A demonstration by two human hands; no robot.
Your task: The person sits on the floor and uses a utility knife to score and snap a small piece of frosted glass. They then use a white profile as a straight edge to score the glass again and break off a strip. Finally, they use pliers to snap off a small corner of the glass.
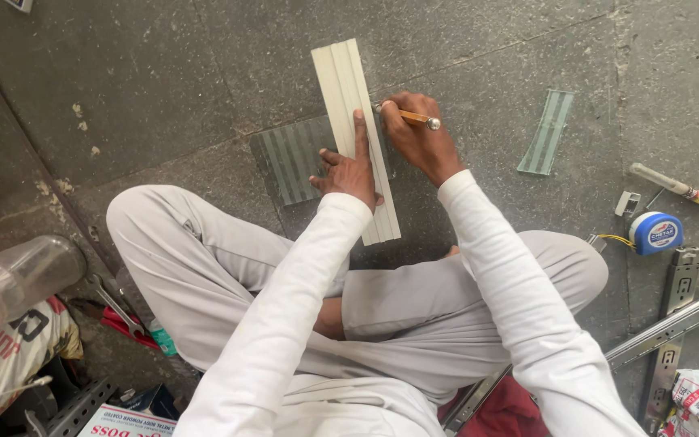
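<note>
A pane of ribbed glass (289, 158) lies flat on the grey stone floor (163, 73) in front of my crossed legs. A long cream grooved strip (340, 89) rests across it as a straight edge. My left hand (349, 166) presses down on the strip, index finger stretched along it. My right hand (418, 137) grips a wooden-handled glass cutter (418, 119) with a metal end, its tip against the strip's right edge.
A narrow cut piece of ribbed glass (547, 132) lies to the right. Further right are a blue tape measure (655, 233), a marker-like tube (673, 185), metal drawer rails (677, 324). Pliers (119, 311), a clear plastic jar (18, 275) and a printed sack (10, 356) sit at left.
</note>
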